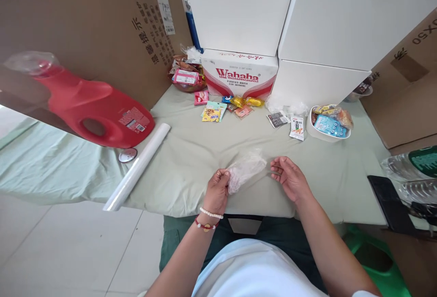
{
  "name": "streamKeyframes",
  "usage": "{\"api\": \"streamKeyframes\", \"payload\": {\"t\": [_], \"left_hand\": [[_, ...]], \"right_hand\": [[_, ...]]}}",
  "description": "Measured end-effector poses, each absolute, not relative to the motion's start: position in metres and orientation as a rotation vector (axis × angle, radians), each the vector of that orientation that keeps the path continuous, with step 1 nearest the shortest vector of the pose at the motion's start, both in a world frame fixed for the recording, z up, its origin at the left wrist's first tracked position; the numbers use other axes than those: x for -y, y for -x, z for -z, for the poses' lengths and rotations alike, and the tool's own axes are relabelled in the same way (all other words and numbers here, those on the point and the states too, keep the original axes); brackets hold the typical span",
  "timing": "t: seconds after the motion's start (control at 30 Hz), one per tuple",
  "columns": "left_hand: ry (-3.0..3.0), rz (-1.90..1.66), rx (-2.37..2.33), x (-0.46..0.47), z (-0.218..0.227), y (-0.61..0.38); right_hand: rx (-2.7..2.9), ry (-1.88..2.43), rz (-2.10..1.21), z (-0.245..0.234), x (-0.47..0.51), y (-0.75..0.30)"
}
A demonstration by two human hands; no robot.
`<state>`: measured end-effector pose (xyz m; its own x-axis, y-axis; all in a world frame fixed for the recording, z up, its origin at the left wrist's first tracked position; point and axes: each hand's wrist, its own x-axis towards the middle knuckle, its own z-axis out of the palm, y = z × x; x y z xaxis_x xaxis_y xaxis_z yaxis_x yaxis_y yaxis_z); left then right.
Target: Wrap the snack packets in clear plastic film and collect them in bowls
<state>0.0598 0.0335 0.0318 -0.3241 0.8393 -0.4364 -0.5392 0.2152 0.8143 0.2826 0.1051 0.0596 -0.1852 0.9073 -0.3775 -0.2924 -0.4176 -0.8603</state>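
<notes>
A crumpled clear plastic bag hangs over the near part of the table, pinched at its left end by my left hand. Just to the right of the bag's free end is my right hand, its fingers loosely curled and apart, touching nothing. Beyond the hands lie several small snack packets, among them a yellow and mint cookie packet, a white packet and a black-and-silver packet. A white bowl of wrapped snacks stands at the right.
At the left are a big red jug, a plastic film roll and a round metallic disc. A Wahaha box and a snack basket stand behind. Plastic bottles and a black flat object lie right.
</notes>
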Motion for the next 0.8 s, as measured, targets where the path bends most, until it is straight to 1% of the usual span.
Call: {"api": "streamKeyframes", "payload": {"t": [0.13, 0.2, 0.33, 0.53, 0.7, 0.8], "left_hand": [[-0.385, -1.392, -1.158, -0.031, -0.033, -0.061], [-0.350, -1.387, -1.138, -0.029, -0.035, -0.061], [-0.254, -1.428, -1.187, -0.025, -0.040, -0.063], [-0.481, -1.416, -1.494, -0.033, -0.028, -0.061], [-0.476, -1.387, -1.484, -0.030, -0.018, -0.023], [-0.478, -1.406, -1.629, -0.017, -0.017, 0.004]], "right_hand": [[0.845, 1.262, -1.868, -0.054, -0.102, -0.264], [0.907, 1.249, -1.882, -0.052, -0.101, -0.252], [0.997, 1.193, -1.742, -0.055, -0.101, -0.230], [1.045, 1.194, -1.681, -0.063, -0.105, -0.220], [0.907, 1.306, -1.563, -0.060, -0.121, -0.238], [0.870, 1.361, -1.512, -0.055, -0.129, -0.248]]}}
